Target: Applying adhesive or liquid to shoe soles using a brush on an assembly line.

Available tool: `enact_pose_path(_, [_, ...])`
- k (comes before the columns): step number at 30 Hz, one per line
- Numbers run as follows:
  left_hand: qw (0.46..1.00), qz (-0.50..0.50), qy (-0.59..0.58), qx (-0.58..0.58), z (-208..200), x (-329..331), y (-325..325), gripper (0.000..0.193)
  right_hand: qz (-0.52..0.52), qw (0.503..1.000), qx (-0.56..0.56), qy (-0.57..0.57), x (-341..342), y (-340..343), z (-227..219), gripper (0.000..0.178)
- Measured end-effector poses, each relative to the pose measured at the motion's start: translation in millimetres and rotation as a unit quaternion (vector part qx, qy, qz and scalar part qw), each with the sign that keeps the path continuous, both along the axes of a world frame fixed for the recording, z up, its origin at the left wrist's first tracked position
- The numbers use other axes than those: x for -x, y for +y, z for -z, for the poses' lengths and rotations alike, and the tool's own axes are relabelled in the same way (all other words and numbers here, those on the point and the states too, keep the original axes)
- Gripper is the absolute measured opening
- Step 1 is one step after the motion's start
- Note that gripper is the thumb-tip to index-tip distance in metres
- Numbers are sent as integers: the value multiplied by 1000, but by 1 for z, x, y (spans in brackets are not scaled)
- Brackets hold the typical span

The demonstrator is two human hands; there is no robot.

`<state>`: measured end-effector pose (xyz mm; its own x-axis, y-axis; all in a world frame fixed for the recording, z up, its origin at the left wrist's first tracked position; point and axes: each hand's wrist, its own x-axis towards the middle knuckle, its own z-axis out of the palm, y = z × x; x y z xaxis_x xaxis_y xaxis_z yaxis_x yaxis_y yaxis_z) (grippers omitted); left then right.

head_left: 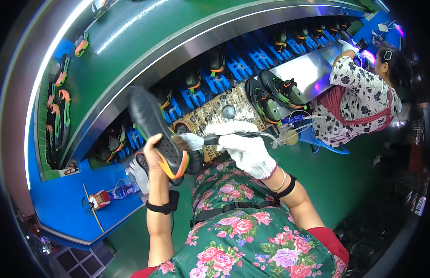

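Observation:
My bare left hand [153,155] grips a black shoe sole [152,127] with an orange edge, held up on end with its tread facing me. My right hand [245,146], in a white glove, holds a brush [210,139] by its dark handle. The bristles touch the sole's side near the orange edge. Both hands are above my lap, over a flowered apron [243,222].
A conveyor with blue holders [238,67] carries dark soles along a curved green machine [145,46]. Two more soles [270,97] lie on a stained board [219,111]. A person in a flowered top [358,99] works at the right. A plastic bottle [115,192] lies on the blue shelf.

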<state>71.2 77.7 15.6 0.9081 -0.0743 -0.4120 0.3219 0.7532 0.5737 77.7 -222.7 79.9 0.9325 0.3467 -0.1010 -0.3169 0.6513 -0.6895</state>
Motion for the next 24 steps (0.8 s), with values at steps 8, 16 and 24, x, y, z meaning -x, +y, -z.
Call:
enact_pose_path(8, [997, 40, 31, 52, 25, 68, -79, 65, -17, 973, 180, -140, 2, 8, -8, 21])
enact_pose_path(16, [971, -96, 47, 215, 8, 65, -114, 90, 6, 940, 291, -178, 5, 15, -8, 28])
enact_pose_path(24, [917, 84, -178, 347, 7, 59, -117, 93, 47, 850, 389, -353, -1, 20, -6, 27])
